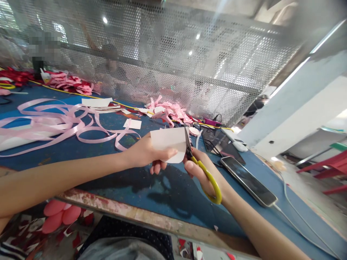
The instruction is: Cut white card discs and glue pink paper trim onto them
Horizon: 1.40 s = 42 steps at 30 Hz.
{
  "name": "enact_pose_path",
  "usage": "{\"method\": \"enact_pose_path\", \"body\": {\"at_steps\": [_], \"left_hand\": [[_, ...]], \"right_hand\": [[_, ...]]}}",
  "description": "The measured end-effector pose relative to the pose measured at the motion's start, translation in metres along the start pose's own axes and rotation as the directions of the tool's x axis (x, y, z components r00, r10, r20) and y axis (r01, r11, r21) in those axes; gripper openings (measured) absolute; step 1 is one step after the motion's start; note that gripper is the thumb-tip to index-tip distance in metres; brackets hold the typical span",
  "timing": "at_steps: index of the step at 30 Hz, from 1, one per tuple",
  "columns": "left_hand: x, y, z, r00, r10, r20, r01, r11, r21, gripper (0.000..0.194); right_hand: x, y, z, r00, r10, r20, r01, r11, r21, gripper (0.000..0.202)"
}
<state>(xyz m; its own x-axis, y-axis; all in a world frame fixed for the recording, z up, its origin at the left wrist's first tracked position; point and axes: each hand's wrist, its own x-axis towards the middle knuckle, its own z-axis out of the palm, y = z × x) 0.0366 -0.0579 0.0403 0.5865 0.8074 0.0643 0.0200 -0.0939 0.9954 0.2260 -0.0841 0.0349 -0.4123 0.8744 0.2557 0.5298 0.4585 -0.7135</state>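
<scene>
My left hand (151, 153) grips a piece of white paper (169, 139), thumb on top and fingers folded beneath. The paper's lower right corner is rounded. My right hand (199, 168) is wrapped round the yellow handles of a pair of scissors (208, 180). Their dark blades point up and away, against the paper's right edge; whether they are fully closed is hard to make out. Both hands are raised over the blue table (130, 187), where their shadows fall. Behind my left hand lies a small white paper square (132, 124).
Loops of pink ribbon (62, 122) spread over the left side. Stacked white paper (97, 103) and a pile of pink ribbon pieces (170, 110) lie farther back. A phone (249, 180) with a white cable rests at right, near a dark tablet (222, 144). A perforated metal screen (168, 54) stands behind.
</scene>
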Motion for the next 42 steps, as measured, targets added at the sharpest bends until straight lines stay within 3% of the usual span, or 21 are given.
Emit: {"method": "enact_pose_path", "body": {"at_steps": [7, 12, 22, 35, 39, 42], "left_hand": [[-0.001, 0.002, -0.002, 0.999, 0.029, 0.040, -0.029, 1.000, -0.001, 0.009], [0.000, 0.004, -0.004, 0.999, 0.000, 0.035, -0.001, 0.999, 0.033, 0.009], [-0.002, 0.009, -0.008, 0.989, -0.053, 0.140, 0.030, 0.987, 0.160, 0.014], [-0.002, 0.017, -0.017, 0.979, -0.106, 0.176, 0.065, 0.973, 0.221, 0.011], [0.003, 0.006, -0.019, 0.977, -0.115, 0.179, 0.086, 0.983, 0.159, 0.012], [0.009, -0.016, -0.010, 0.998, 0.004, 0.061, -0.001, 0.999, -0.050, 0.024]], "right_hand": [[-0.001, -0.002, 0.000, 0.999, 0.022, -0.033, -0.023, 0.999, -0.036, 0.059], [-0.001, 0.000, -0.003, 0.999, 0.021, -0.045, -0.029, 0.984, -0.177, 0.061], [0.003, 0.006, -0.008, 0.995, -0.095, 0.024, 0.098, 0.960, -0.261, 0.051], [0.002, 0.006, -0.008, 0.999, -0.042, 0.008, 0.042, 0.936, -0.350, 0.056], [0.003, 0.004, -0.008, 1.000, 0.006, 0.013, -0.001, 0.947, -0.320, 0.056], [0.003, 0.004, -0.004, 0.999, 0.032, -0.043, -0.042, 0.965, -0.259, 0.055]]}}
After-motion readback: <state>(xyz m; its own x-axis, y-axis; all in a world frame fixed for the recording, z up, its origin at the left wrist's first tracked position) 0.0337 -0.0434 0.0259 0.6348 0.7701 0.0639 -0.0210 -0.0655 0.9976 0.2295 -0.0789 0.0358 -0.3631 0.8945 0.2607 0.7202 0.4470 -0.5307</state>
